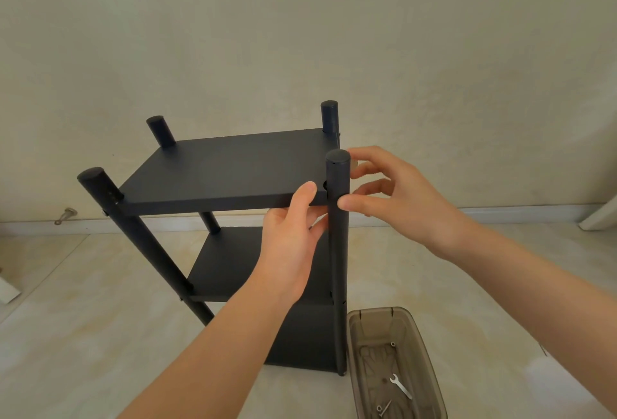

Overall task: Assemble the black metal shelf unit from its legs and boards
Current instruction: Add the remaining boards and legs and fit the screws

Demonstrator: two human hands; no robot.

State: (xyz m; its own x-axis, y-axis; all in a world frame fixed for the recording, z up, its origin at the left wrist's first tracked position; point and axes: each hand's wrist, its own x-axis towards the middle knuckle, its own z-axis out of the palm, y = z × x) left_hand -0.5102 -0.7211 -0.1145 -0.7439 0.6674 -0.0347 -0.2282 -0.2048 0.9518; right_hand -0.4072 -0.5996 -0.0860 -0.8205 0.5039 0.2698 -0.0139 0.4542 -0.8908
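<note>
The black shelf (227,265) stands on the floor (83,335). The left hand (290,241) grips the front edge of the top board (233,168). The right hand (397,198) holds the near right leg (337,251), close to its top. A tray (374,311) just beside the shelf has a wrench (400,385) in it.

Matt black metal shelf unit (230,168) — beside a translucent smoky plastic tray (430,368) holding a shiny steel wrench (400,385).

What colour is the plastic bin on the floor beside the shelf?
Translucent smoky brown plastic bin, seen in the head view.
</note>
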